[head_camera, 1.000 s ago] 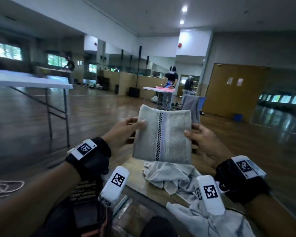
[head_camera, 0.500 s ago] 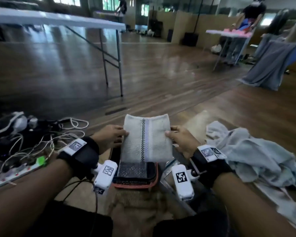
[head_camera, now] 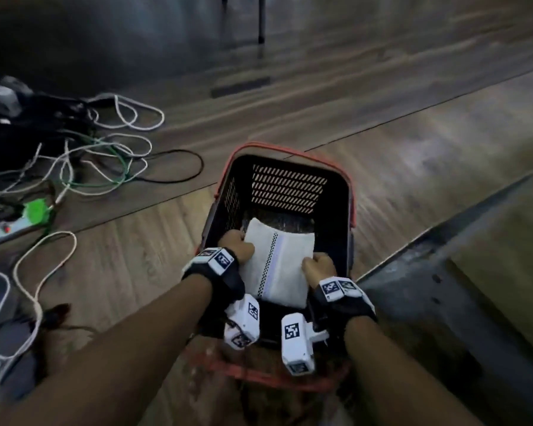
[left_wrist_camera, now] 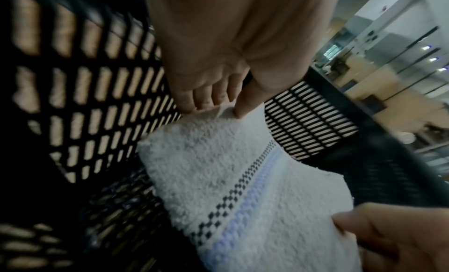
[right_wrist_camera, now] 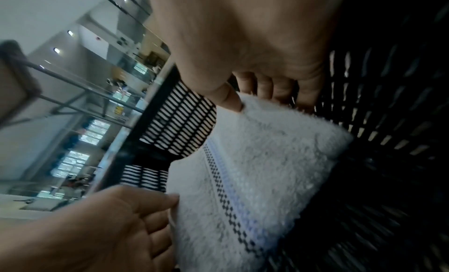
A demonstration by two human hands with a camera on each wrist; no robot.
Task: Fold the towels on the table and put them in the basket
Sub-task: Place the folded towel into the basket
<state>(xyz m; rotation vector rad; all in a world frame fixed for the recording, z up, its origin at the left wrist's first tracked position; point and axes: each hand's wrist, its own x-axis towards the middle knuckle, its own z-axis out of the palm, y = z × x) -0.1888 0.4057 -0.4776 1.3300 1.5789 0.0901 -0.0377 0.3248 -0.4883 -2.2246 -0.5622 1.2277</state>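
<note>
A folded white towel [head_camera: 279, 262] with a checked black and pale blue stripe is inside the black basket [head_camera: 290, 167] with a red rim, which stands on the wooden floor. My left hand [head_camera: 236, 245] pinches the towel's left edge between thumb and fingers [left_wrist_camera: 218, 105]. My right hand [head_camera: 317, 265] pinches its right edge [right_wrist_camera: 243, 101]. The towel [left_wrist_camera: 243, 189] hangs tilted just above the basket's bottom; whether it touches the bottom I cannot tell. Both hands are down between the basket's slotted walls [right_wrist_camera: 179, 120].
A tangle of white, green and black cables [head_camera: 99, 161] and a power strip [head_camera: 13, 222] lie on the floor to the left. A dark table edge [head_camera: 443, 272] runs along the right. A table leg [head_camera: 260, 23] stands far ahead.
My view has dropped from the room to the floor. Both hands have lowered the folded towel from chest height down into the basket, still holding its two side edges.
</note>
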